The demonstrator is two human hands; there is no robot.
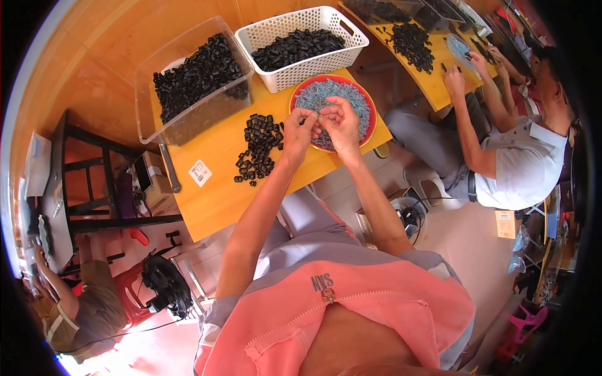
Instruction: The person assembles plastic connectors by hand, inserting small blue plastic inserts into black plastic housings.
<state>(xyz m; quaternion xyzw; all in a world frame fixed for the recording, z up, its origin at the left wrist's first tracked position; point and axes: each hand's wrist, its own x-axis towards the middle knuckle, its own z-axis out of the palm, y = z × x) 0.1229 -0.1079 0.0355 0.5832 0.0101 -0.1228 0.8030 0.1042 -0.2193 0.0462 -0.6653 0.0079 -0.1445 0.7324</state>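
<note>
Above a red bowl (373,118) with a yellow rim, my left hand (299,133) and my right hand (342,127) meet fingertip to fingertip. The fingers of both are pinched together; whatever they hold is too small and too covered to make out. Many tiny grey-blue pieces (313,95) fill the bowl. Beside my left hand, a loose heap of small black cylindrical parts (258,145) lies on the yellow table (210,210).
Behind the heap stand a clear plastic bin (210,118) and a white perforated basket (313,74), both holding black parts. A white label (200,173) lies on the table. On the right, a person (527,156) works at another yellow table (439,91); another person sits lower left.
</note>
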